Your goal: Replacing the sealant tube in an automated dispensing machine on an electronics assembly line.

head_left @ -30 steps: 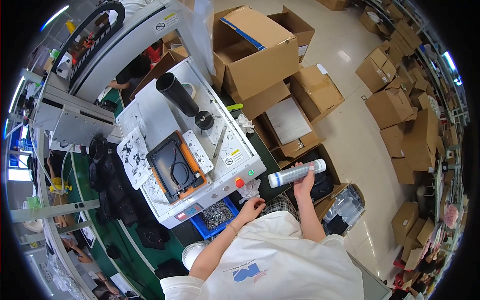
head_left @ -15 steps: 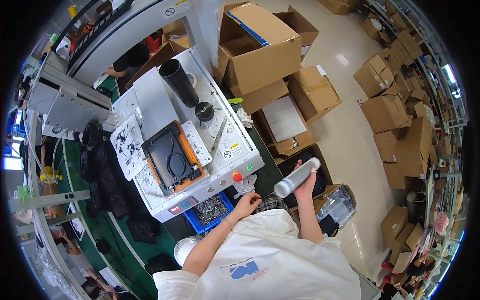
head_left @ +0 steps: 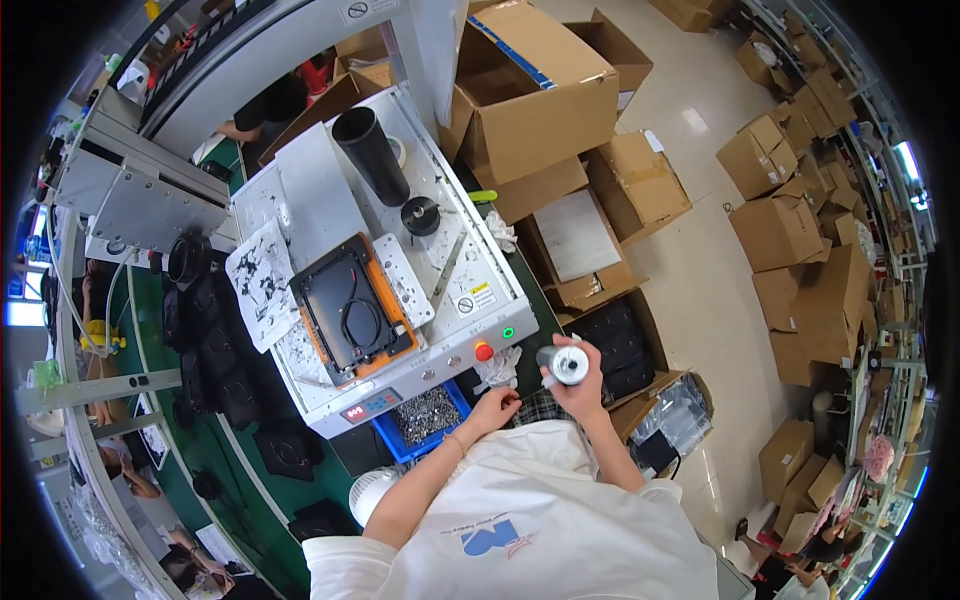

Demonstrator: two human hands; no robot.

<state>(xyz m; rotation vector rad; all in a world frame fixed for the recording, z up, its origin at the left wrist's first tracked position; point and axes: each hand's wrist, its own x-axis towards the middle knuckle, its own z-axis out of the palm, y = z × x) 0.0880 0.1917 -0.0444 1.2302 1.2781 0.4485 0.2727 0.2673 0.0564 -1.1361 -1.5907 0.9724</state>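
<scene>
My right hand [head_left: 584, 384] is wrapped round a translucent cylinder [head_left: 569, 366] with a white end, held over my lap in front of the machine; that end faces up toward me. My left hand [head_left: 494, 408] has its fingers curled together near the machine's front edge, beside crumpled white tissue [head_left: 498, 368]; what they pinch, if anything, I cannot make out. On the machine bed [head_left: 470, 305] lies an orange fixture [head_left: 402, 335] with a black panel [head_left: 350, 315] and a coiled cable. Behind it are a tall black tube [head_left: 372, 155] and a black round cap [head_left: 420, 215].
A blue tray [head_left: 398, 447] of small metal parts sits below the machine's front panel, left of my left hand. A red button [head_left: 484, 352] juts from that panel. To the right stand cardboard boxes [head_left: 550, 130] and an open box with clear plastic packaging [head_left: 672, 425].
My right hand has drawn the cylinder leftward and turned it from lying slantwise to pointing its white end up at me. The left hand stays nearly in place; the view has shifted slightly.
</scene>
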